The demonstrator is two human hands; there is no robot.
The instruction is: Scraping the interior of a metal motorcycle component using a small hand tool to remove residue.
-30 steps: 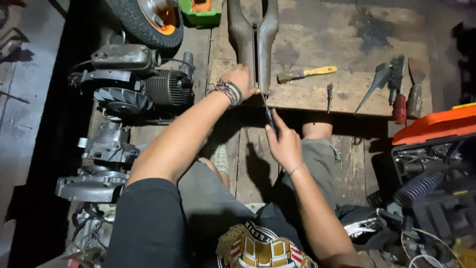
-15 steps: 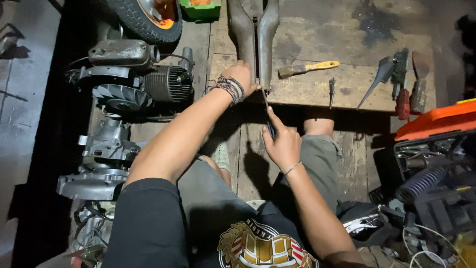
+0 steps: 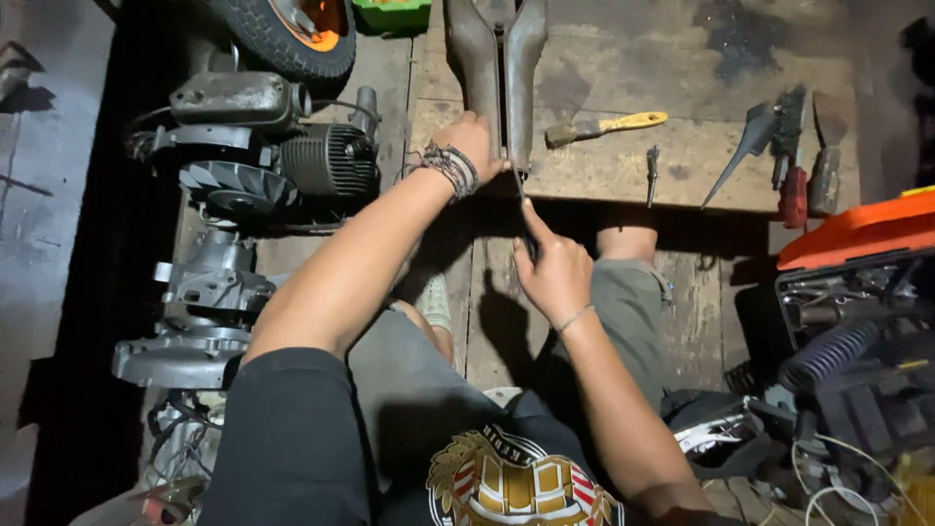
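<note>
Far left I see an engine (image 3: pixel 263 156) on the floor. My left hand (image 3: pixel 474 144) rests on the near end of the forked metal part (image 3: pixel 499 68), fingers curled over it, pressing rather than clenching. That part lies on the desk (image 3: pixel 682 166), long axis running straight away from me. My right hand (image 3: pixel 555 275) sits just below, arm angled up, fingers clenched on a thin dark tool (image 3: pixel 526 219) pointing at the fork's gap. A yellow-handled brush (image 3: pixel 604 127) lies further right.
</note>
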